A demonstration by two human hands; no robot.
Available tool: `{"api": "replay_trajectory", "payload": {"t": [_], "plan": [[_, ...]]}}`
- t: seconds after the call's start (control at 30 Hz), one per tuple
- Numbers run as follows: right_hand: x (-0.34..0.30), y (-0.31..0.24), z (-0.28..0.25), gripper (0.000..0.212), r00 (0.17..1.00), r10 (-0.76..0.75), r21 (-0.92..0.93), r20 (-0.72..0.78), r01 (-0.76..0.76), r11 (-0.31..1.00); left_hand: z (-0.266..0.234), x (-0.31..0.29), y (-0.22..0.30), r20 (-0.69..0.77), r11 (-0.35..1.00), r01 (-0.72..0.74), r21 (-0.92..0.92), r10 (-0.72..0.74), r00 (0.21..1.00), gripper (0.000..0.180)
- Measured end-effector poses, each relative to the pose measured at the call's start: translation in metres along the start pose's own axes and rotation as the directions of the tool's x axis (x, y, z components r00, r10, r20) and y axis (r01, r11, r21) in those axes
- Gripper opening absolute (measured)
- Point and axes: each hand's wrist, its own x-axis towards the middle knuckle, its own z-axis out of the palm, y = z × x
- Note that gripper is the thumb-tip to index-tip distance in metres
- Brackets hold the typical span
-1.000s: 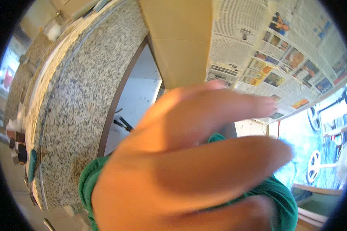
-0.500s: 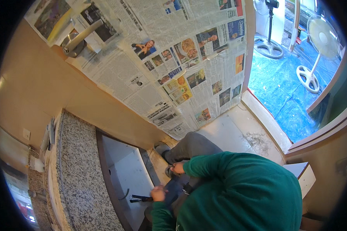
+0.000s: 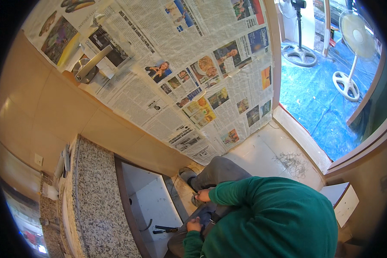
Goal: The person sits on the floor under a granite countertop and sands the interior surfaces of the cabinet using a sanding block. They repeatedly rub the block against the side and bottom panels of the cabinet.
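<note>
My left hand, at the end of a green sleeve, is closed above my lap. Whatever is in its fingers, if anything, is too small to make out. My right hand is closed near my sandalled foot, by my bent knee; what it grips is hidden. Beside my left hand, a black two-handled tool like pliers lies inside the low white cabinet. A short dark curved strip lies near it.
A speckled granite counter edges the cabinet. Newspaper covers the door ahead, leaving its lever handle exposed. Wire-like scraps lie on the floor tiles. Beyond the doorway, fans stand on blue sheeting. A white box-like piece is at right.
My left hand has moved right, away from the black tool, which now lies apart from it in the cabinet. My right hand stays near my foot. The whole view has shifted slightly.
</note>
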Motion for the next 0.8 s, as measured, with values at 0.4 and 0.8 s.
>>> {"api": "replay_trajectory", "payload": {"t": [0.4,0.8], "plan": [[-0.007,0.001,0.006,0.059,0.977,-0.119,-0.011,-0.179,0.119,0.993,-0.001,-0.006,0.011,-0.023,0.995,0.075,-0.062,-0.077,0.997,0.042],[-0.007,-0.001,0.004,0.060,0.988,-0.086,0.020,-0.125,0.089,0.996,-0.002,-0.001,0.000,0.005,0.996,-0.031,0.084,0.031,1.000,0.044]]}}
